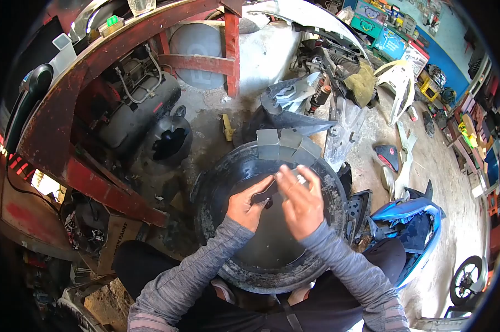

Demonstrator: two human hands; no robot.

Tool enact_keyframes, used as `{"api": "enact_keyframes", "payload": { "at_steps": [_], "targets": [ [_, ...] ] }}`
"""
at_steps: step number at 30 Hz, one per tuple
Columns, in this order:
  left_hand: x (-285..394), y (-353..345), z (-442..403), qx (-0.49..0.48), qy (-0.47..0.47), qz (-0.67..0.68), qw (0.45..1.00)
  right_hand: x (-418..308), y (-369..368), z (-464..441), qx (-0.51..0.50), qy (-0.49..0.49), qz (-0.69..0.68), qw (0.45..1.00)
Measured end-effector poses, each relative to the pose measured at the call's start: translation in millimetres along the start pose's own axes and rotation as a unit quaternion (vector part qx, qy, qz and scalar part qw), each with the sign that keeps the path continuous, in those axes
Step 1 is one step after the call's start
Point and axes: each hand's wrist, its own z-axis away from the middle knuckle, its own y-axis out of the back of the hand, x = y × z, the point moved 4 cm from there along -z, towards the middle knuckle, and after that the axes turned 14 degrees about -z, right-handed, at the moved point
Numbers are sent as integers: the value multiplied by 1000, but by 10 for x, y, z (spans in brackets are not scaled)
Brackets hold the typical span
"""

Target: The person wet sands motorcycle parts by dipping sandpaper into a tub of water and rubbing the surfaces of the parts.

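Observation:
Between my knees stands a wide black tub [206, 221] holding murky water [269, 243]. Above the water, my left hand [244, 205] is closed on a small dark glossy part [264, 196], thumb beneath it. My right hand [302, 202] is beside it, its fingers bent across the far end of the part; a pale grey edge shows near its fingertips, too small to name. On the tub's far rim lie several grey rectangular sheets [269, 145] that look like sandpaper, overlapping side by side.
A red wooden bench [112, 47] stands at left, with an air compressor tank [145, 108] under it. A blue motorcycle fairing [427, 238] lies at right, near a wheel [467, 281]. Motorcycle parts [338, 77] crowd the back. A yellow tool [227, 128] lies on the floor.

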Motion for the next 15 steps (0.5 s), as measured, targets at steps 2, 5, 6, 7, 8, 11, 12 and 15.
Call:
{"api": "enact_keyframes", "payload": {
  "at_steps": [2,5,6,7,8,11,12,15],
  "targets": [
    [9,4,5,7,-9,-9,1000,-153,-14,10,-1,-6,-40,999],
    [25,14,0,8,-12,-14,1000,202,-19,7,22,-40,-27,999],
    [32,7,-11,3,-9,-8,1000,172,-13,-13,13,-28,-8,999],
    [35,6,-14,4,-11,-8,1000,97,-10,-14,13,-27,-7,1000],
    [24,5,-1,1,-1,11,1000,-50,-28,5,0,-14,-22,1000],
    [-44,4,-4,-9,23,26,999,29,-48,1,2,0,-35,999],
    [-71,4,-2,-12,38,26,999,214,-46,4,31,-64,-72,995],
    [8,48,-33,7,-5,9,1000,549,1,18,78,-166,-187,965]
  ]
}}
